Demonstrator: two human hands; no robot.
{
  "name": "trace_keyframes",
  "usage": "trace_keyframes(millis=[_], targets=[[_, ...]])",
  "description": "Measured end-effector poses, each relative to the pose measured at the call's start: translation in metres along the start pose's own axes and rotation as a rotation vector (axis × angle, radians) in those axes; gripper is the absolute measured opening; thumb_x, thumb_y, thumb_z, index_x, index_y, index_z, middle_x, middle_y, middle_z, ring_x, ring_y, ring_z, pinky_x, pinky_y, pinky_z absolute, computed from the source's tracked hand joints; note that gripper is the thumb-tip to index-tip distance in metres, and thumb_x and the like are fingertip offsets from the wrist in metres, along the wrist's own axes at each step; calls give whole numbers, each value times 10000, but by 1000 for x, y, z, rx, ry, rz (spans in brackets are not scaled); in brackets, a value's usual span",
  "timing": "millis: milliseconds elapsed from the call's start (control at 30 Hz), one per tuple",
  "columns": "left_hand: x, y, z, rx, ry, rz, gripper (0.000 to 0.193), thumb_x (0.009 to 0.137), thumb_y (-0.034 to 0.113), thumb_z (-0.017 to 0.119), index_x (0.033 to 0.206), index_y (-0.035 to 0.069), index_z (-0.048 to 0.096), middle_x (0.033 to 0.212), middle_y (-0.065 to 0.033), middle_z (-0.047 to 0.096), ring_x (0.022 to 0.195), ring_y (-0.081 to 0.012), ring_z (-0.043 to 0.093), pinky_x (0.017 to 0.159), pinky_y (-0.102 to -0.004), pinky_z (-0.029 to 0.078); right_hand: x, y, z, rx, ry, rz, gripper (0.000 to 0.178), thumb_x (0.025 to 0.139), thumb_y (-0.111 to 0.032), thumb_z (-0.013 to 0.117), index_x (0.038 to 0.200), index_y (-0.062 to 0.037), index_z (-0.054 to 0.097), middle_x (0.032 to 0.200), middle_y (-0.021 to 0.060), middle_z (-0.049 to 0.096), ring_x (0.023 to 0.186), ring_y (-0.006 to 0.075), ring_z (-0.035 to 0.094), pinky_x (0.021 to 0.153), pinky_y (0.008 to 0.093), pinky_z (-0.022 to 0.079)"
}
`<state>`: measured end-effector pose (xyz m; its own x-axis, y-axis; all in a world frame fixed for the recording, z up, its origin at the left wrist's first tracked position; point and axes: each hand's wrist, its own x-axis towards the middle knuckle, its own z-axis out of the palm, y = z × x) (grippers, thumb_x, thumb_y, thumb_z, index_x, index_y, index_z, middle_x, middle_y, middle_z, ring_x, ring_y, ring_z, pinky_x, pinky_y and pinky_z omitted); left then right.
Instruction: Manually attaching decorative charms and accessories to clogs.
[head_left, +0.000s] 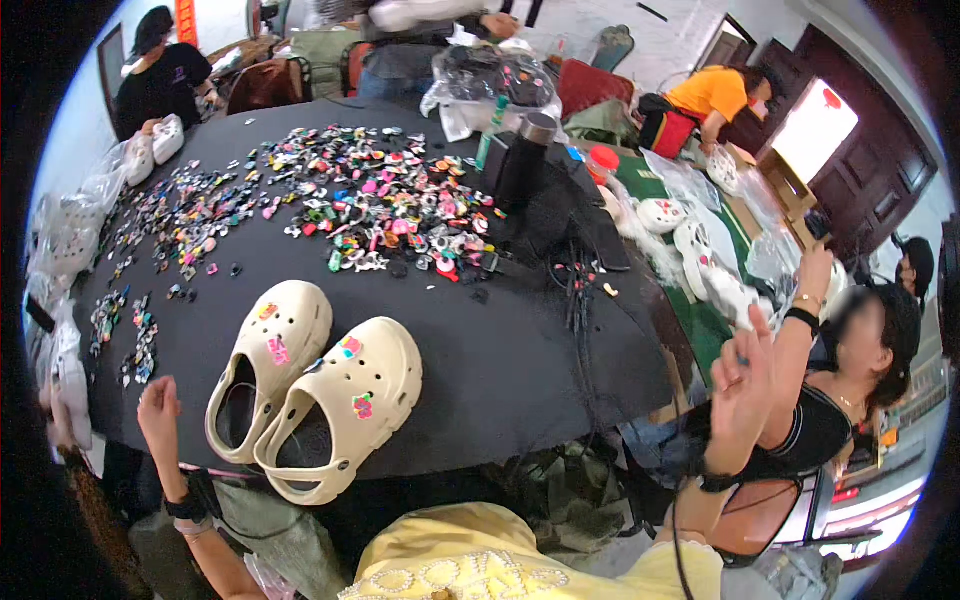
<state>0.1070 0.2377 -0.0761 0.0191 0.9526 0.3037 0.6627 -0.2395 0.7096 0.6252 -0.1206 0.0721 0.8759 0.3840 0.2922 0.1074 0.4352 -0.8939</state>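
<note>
A pair of cream clogs stands side by side on the dark table [500, 360], heels toward me. Colourful shoe charms sit on the left clog [295, 315], one of them pink, and on the right clog [385, 365]. Close to the table's near left edge, my left hand [158, 410] has its fingers curled in, apart from the left clog; whether it holds anything small is hidden. My right hand [742, 375] is raised off the table's right side, slightly blurred, one finger up and others bent, nothing visible in it. Neither hand touches the clogs.
Heaps of loose shoe charms [390, 200] spread across the far table, with small piles [143, 335] at left. A dark bottle [525, 160] and cables [578, 290] lie right of them. Bagged clogs [70, 235] line the left edge. A co-worker [830, 390] sits close on my right.
</note>
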Motion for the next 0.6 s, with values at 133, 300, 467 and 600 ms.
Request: trace_keyframes(millis=[133,300,467,600], targets=[[-19,115,-25,-330,-50,1,184,883,135,543,867,-31,619,669,2,525,568,-44,487,500,-184,356,-35,48,51,503,-173,413,242,872,-123,488,1102,-50,477,706,-23,391,549,82,367,446,202,315],[-70,222,-13,-308,-469,75,89,799,18,584,740,-18,642,593,-22,576,468,-50,492,429,-193,372,-56,73,107,963,-116,464,164,893,-128,474,1044,-63,475,723,-5,390,573,79,349,475,212,294],[-103,257,6,-514,-924,-11,107,850,64,585,904,-25,610,667,-30,594,620,-71,589,550,-204,470,-72,46,108,372,-394,107,72,870,-72,495,924,-52,451,723,2,347,500,62,305,428,212,255],[-133,269,54,-834,-1000,56,335,900,90,508,1213,-5,435,915,-63,567,817,-104,572,725,-244,485,-43,-13,68,404,-461,-222,43,873,-92,483,871,-67,448,766,32,398,507,93,364,455,197,289]])
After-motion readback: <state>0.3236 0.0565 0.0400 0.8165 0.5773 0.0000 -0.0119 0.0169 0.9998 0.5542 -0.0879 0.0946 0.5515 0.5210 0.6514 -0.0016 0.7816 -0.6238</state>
